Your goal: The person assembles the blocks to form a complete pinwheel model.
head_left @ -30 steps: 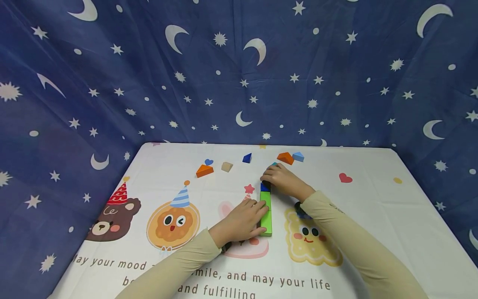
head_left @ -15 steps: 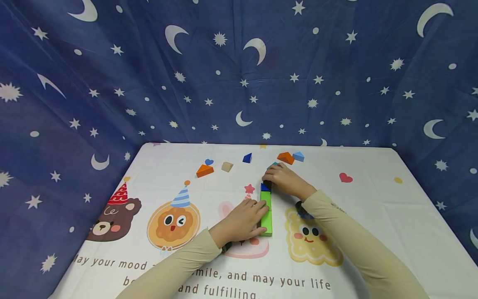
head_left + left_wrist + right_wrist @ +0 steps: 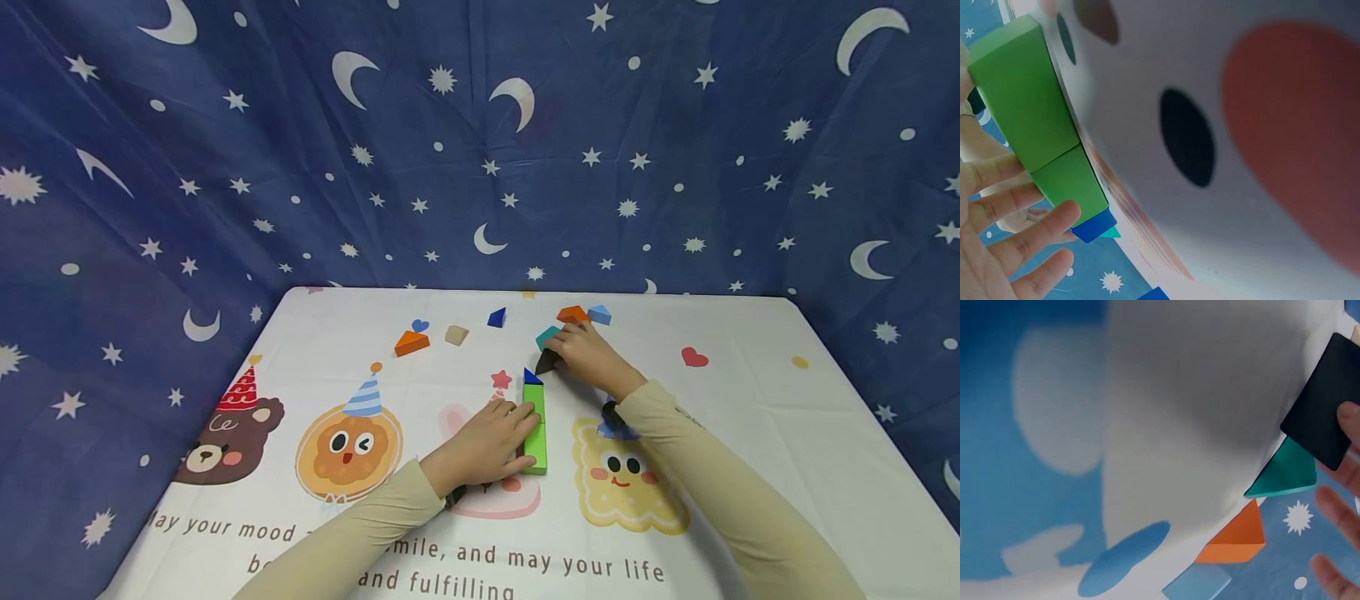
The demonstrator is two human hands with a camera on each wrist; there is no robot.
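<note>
My left hand (image 3: 487,443) lies beside a row of two green blocks (image 3: 534,446), fingers spread and fairly straight, fingertips on the blocks. In the left wrist view the fingers reach along the green blocks (image 3: 1029,94). A small dark blue triangular block (image 3: 532,377) stands at the far end of the row. Just beyond and to the right, my right hand (image 3: 592,358) pinches a black triangular block (image 3: 546,362). The right wrist view shows the thumb on the flat face of this black block (image 3: 1325,403). Right behind it is a teal block (image 3: 548,337).
Near the table's back edge lie an orange block (image 3: 573,314) and a light blue block (image 3: 599,314). Further left are a dark blue block (image 3: 497,317), a beige block (image 3: 456,335) and another orange block (image 3: 411,342). A starry blue curtain (image 3: 420,225) hangs behind the printed tablecloth.
My right hand has shifted right and slightly back with the black block, away from the dark blue block, which now shows its triangular shape. My left hand has stayed put.
</note>
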